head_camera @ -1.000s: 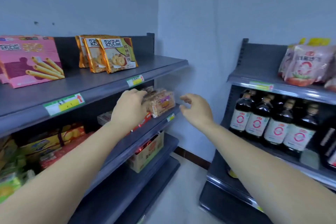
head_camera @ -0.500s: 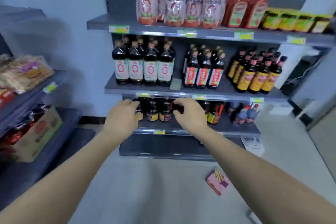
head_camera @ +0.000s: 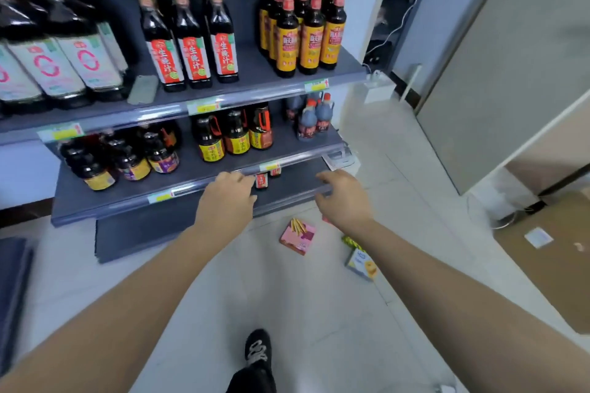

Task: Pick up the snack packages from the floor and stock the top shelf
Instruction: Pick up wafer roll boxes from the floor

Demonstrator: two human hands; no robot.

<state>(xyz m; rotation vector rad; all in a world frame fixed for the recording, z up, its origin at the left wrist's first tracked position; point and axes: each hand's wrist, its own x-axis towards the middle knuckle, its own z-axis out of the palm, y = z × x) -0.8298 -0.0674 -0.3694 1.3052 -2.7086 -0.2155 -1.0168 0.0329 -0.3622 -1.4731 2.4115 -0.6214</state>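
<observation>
1. Two bare hands reach forward, side by side and apart, in front of a dark grey shelf unit [head_camera: 95, 201].
2. The left hand [head_camera: 228, 198] is palm down with its fingers loosely bent, holding nothing. In this view it overlaps the front edge of a low shelf.
3. The right hand [head_camera: 343, 198] is also palm down, with relaxed fingers and the thumb out to the left. It holds nothing.
4. A pink box [head_camera: 298, 236] printed with stick biscuits lies flat on the floor [head_camera: 303, 313], seen between the two forearms and just in front of the unit's base.
5. A yellow-and-blue package [head_camera: 362, 263] lies on the tiles to the right of the pink box, near it but apart. The right forearm covers one edge.
6. A green package [head_camera: 349, 241] sits between those two, mostly hidden by the right forearm, so little beyond its colour can be told.
7. The shelves hold upright dark bottles, some with red labels [head_camera: 194, 57] and others with orange labels [head_camera: 314, 41].
8. A black shoe [head_camera: 258, 349] stands on the floor at the bottom of the view.
9. A flat cardboard box [head_camera: 558, 265] lies on the floor far to the right.
</observation>
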